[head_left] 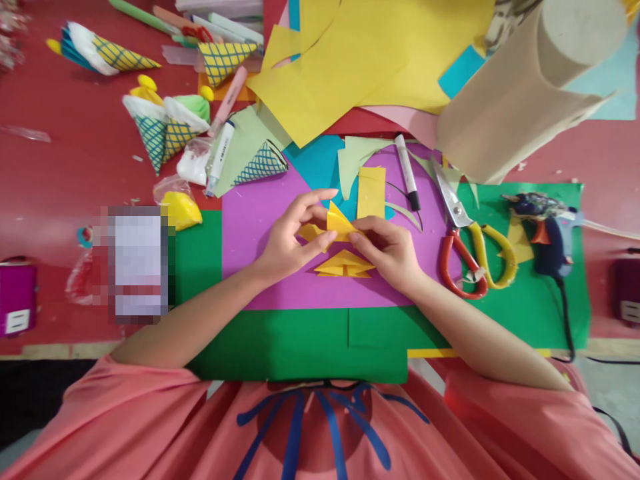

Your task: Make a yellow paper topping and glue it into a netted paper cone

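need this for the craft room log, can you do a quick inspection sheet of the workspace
surface: red table under a green sheet, with a purple sheet on top.
job's things: folded yellow paper piece pinched in both hands; a stack of folded yellow pieces lies on the purple sheet below it.
clutter: scissors, black-tipped marker, paper cones, yellow paper sheets, beige roll.
hands: left hand and right hand both closed on the yellow piece.
cables: black cord runs from the glue gun off the green sheet.
surroundings: pink-shirted wearer at the near edge; nobody else seen.
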Motion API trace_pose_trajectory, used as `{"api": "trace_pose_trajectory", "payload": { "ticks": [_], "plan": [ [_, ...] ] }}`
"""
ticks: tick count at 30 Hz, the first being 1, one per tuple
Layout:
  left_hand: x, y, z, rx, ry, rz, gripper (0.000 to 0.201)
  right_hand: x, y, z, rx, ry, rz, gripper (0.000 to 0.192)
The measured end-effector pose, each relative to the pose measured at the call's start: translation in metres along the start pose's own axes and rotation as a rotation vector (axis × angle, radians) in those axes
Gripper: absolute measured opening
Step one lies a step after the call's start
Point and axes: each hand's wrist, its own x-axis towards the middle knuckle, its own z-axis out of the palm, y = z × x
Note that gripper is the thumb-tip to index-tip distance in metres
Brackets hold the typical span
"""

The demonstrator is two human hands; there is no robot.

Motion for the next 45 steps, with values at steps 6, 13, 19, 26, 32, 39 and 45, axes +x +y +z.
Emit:
{"api": "trace_pose_trajectory", "payload": {
  "ticks": [6, 13, 19, 26, 32, 39, 45],
  "plan": [
    [-0.0001, -0.0012, -0.0003, -0.011, 0.015, 0.042, 0.022, 0.0007, -0.0008, -0.0034, -0.103, 0.023, -0.124, 0.004],
    [0.0001, -0.0006, 0.001, -0.035, -0.031, 0.022, 0.025, -0.0006, 0.0005, -0.002, 0.021, 0.073, 0.002, 0.011],
    [-0.0035, -0.0031, 0.0027, -0.051, -0.028, 0.014, 0.024, 0.0017, 0.0016, -0.0022, 0.099, 0.004, 0.037, 0.015],
    [0.0014, 0.0049, 0.0003, 0.109, -0.048, 0.076, 0.02, 0.0037, -0.0007, -0.001, 0.04, -0.071, 0.039, 0.024],
    [0.0026, 0.005, 0.0023, 0.084, 0.011, 0.006, 0.023, 0.0044, -0.001, -0.0004, 0.134, 0.095, 0.229, 0.038],
    [-0.0001, 0.0047, 0.0045, -0.076, -0.004, -0.152, 0.026, 0.0048, 0.0021, 0.0008, 0.217, 0.099, 0.28, 0.037],
    [-0.0012, 0.0013, 0.0049, -0.062, 0.004, -0.149, 0.026, 0.0056, 0.0026, 0.0006, 0.267, 0.076, 0.286, 0.036]
  ]
}}
